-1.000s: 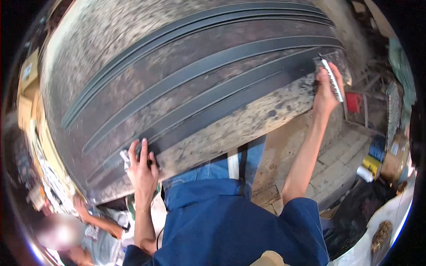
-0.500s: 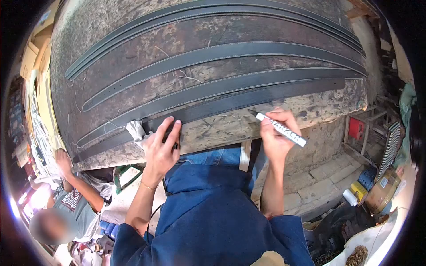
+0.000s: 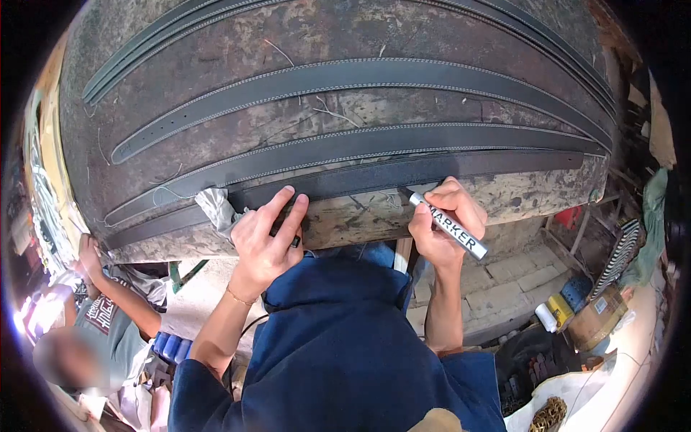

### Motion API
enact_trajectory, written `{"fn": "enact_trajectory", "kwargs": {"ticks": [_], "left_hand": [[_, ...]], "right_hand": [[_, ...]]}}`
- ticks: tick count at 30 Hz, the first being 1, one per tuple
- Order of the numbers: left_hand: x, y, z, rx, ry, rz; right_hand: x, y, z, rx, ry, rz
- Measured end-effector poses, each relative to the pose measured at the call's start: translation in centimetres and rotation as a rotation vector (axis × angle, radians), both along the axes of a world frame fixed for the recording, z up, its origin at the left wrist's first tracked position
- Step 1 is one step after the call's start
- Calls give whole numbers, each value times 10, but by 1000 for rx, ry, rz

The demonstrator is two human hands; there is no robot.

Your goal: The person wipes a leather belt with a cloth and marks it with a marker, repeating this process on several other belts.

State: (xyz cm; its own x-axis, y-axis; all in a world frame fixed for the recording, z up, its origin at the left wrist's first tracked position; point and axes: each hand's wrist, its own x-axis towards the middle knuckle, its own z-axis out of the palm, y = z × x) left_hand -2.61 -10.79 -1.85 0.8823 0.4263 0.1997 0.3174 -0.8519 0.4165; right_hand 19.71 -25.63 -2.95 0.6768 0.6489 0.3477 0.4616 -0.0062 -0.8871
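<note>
Having been at the strap's right end a second ago, the right hand [image 3: 434, 243] is now near the middle of the nearest dark strap [image 3: 461, 164]. It is closed around a silver-and-white marker [image 3: 455, 234] with "MARKER" printed in black along its barrel. The marker's dark tip points up and left at the strap's near edge; whether it touches is hard to tell.

The left hand [image 3: 268, 241] is partly open, with its index and middle fingers stretched over the strap, left of the marker. A small black object [image 3: 295, 242] shows beside its curled fingers, mostly hidden, so its shape is unclear. A crumpled pale cloth [image 3: 214, 207] sits at this hand's thumb side, lying across the strap and covering part of it.

The nearest strap lies along the front of a worn, stained bench [image 3: 345, 222] and appears curved in the wide view. Just beyond it is a second strap [image 3: 403, 138] with light stitching on its edges, then a third stitched strap [image 3: 389, 72]. Farther back, more straps [image 3: 180, 25] are cut off by the top of the view. Loose threads [image 3: 335, 114] are scattered between them.

At lower left, another person [image 3: 119, 317] in a grey shirt is partly visible, face blurred, with one arm reaching to the bench's corner. Dark rounded borders hide the corners of the view.
</note>
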Motion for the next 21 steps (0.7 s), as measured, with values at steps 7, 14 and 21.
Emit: {"fn": "enact_trajectory", "kwargs": {"ticks": [7,14,21], "left_hand": [[0,1,1,-5,-4,2],[2,1,7,-51,30,4],[4,1,6,-34,-3,11]], "right_hand": [[-2,2,1,-9,-65,-1],[0,-2,1,-3,96,-10],[-3,-1,-1,15,40,3]]}}
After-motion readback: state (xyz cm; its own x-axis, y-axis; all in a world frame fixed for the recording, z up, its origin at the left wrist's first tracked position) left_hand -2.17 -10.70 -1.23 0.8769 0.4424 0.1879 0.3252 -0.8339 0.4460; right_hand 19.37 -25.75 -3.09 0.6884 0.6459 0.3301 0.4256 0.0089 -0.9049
